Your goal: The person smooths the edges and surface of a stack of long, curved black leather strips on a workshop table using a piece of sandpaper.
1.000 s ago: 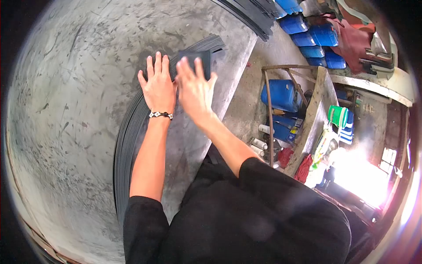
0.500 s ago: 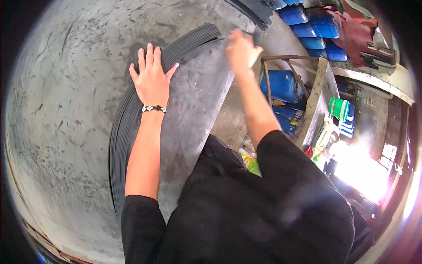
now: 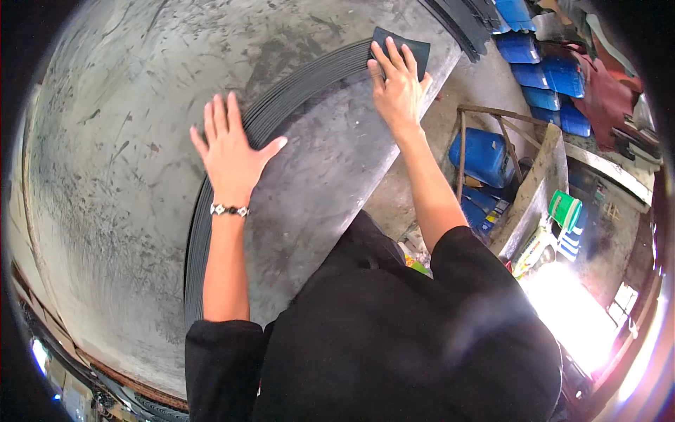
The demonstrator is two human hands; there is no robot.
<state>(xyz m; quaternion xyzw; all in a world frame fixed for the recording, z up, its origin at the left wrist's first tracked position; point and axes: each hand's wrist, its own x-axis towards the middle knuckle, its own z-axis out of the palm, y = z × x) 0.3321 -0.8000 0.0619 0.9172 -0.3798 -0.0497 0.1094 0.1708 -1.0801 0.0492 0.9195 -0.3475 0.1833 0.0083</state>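
A thick bundle of long dark grey strips (image 3: 309, 79) lies in a curve across the grey tabletop (image 3: 316, 162). Fingers spread, my left hand (image 3: 232, 158) rests over the outer side of the bundle, its thumb reaching across to the inner side. At the bundle's far end is a flat dark rectangular piece (image 3: 415, 49). My right hand (image 3: 399, 95) lies on that piece with fingers stretched out and slightly apart. The piece covers the ends of the strips. Below my left hand, my forearm hides part of the bundle.
More dark strips (image 3: 460, 24) lie at the table's far edge. Beyond it are several blue containers (image 3: 520, 49) and a reddish sheet (image 3: 610, 84). To the right stand a wooden frame (image 3: 460, 144) around another blue container (image 3: 484, 156), and a green bucket (image 3: 564, 209).
My right hand, blurred beside the strip ends before, now lies on the dark piece at the bundle's end. My left thumb has spread wider. The whole view has shifted.
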